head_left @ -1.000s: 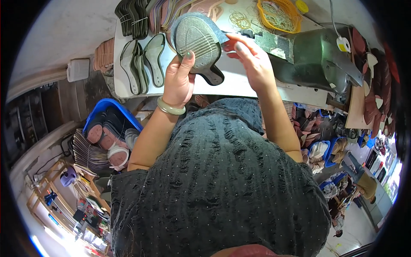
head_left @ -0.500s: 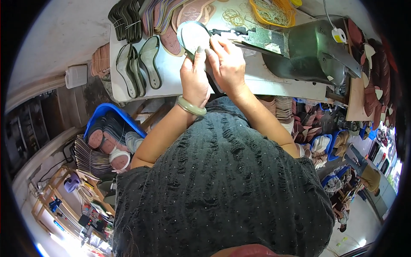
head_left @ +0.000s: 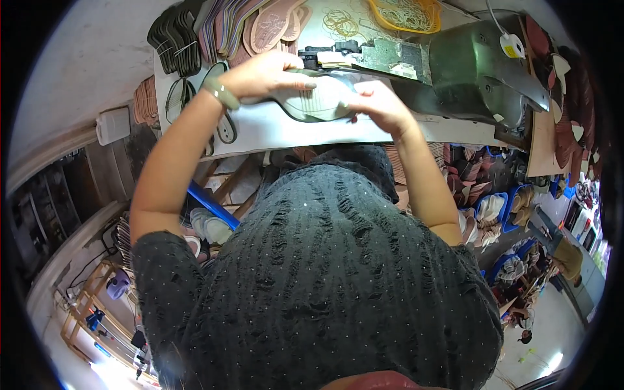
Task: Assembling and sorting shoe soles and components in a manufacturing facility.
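Note:
Between my hands, above the white table, I hold a shoe sole (head_left: 315,104), pale on its face with a dark edge, lying crosswise. At its left end my left hand (head_left: 263,75) is closed on it, the thumb along the top and a pale green bangle on the wrist. Around the right end my right hand (head_left: 380,107) grips with thumb and fingers; both ends are partly covered. Just beyond the sole is the black and metal working end (head_left: 331,57) of a green machine (head_left: 465,71). Similar dark-edged soles (head_left: 175,97) lie to the left, partly behind my left arm.
Tied dark soles (head_left: 172,42) and fanned pink insoles (head_left: 273,29) cover the table's far left. A yellow basket (head_left: 406,16) of rubber bands stands at the back, loose bands (head_left: 341,23) beside it. Below the table on the left is a blue bin (head_left: 211,205).
The sole has turned from pointing away to lying crosswise, nearer me. My left hand has moved left to its far end, and my right hand has shifted right and nearer.

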The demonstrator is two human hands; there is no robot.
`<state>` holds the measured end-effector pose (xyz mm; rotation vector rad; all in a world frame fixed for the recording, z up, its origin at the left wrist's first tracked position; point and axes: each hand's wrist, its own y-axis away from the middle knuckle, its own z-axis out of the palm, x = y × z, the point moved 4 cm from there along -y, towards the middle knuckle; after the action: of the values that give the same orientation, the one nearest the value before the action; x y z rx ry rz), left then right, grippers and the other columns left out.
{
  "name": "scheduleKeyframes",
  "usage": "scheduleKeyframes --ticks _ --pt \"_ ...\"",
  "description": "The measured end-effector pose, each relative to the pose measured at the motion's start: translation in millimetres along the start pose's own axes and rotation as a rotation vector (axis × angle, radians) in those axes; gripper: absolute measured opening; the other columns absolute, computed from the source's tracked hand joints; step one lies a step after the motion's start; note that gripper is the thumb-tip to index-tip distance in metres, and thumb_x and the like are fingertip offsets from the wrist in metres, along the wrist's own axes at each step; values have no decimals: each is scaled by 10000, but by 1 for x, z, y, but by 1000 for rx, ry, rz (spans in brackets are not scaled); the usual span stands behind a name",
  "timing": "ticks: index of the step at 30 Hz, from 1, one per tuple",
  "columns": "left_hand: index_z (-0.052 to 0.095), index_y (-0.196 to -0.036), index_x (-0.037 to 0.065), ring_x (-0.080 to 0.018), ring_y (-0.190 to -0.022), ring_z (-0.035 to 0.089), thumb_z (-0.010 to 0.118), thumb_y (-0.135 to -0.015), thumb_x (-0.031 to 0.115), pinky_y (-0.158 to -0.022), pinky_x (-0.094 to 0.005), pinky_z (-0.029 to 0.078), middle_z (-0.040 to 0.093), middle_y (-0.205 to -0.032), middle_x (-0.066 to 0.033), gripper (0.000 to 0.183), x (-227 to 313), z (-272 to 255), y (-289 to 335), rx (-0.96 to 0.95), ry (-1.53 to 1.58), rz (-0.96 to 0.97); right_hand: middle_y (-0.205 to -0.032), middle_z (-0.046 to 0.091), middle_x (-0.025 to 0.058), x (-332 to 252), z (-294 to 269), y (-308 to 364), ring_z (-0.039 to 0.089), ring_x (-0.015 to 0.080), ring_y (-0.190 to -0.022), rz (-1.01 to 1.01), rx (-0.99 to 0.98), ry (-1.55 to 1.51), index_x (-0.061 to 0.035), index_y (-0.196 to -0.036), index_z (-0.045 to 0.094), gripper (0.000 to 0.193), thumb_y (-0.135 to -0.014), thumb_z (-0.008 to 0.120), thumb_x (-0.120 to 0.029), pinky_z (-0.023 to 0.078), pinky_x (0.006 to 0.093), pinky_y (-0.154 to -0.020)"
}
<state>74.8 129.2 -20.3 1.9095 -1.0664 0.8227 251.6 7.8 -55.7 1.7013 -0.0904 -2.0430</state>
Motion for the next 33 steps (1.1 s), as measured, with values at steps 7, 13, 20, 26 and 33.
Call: scheduleKeyframes --ticks 7,13,20,26,33 --pt "453 -963 35 -195 -744 502 780 -655 300 -648 -336 425 520 -783 -102 522 -1 -38 -56 -98 -160 135 -594 564 62 45 37 -20 499 106 -465 84 249 -405 53 -795 612 246 -886 595 -176 387 220 -437" --pt "443 -988 26 -174 -749 527 813 -639 280 -648 -314 424 541 -774 -82 568 -7 -25 -100 -199 -317 189 -640 590 40 59 37 -13 511 69 -502 71 461 -346 34 -828 615 244 -893 603 -200 405 199 -451" --pt "515 -1107 -23 -188 -986 599 694 -808 154 -876 -298 473 643 -1034 -107 391 9 -48 -96 -392 187 -48 -643 580 24 41 29 -23 503 78 -504 -30 489 -474 -8 -812 606 208 -894 594 -199 402 205 -484" --pt "573 -1164 38 -204 -1021 585 653 -838 238 -893 -311 451 636 -1092 -122 391 7 -67 -91 -286 -110 60 -640 603 31 28 14 -41 518 76 -491 -31 494 -349 -4 -772 620 241 -895 586 -209 383 202 -466" --pt "538 -1065 42 -125 -798 565 680 -824 245 -729 -290 464 607 -863 -64 345 -13 -48 -63 -8 -7 -63 -653 643 64 12 8 -45 521 70 -484 -50 503 -225 29 -839 659 319 -920 545 -258 380 201 -464"
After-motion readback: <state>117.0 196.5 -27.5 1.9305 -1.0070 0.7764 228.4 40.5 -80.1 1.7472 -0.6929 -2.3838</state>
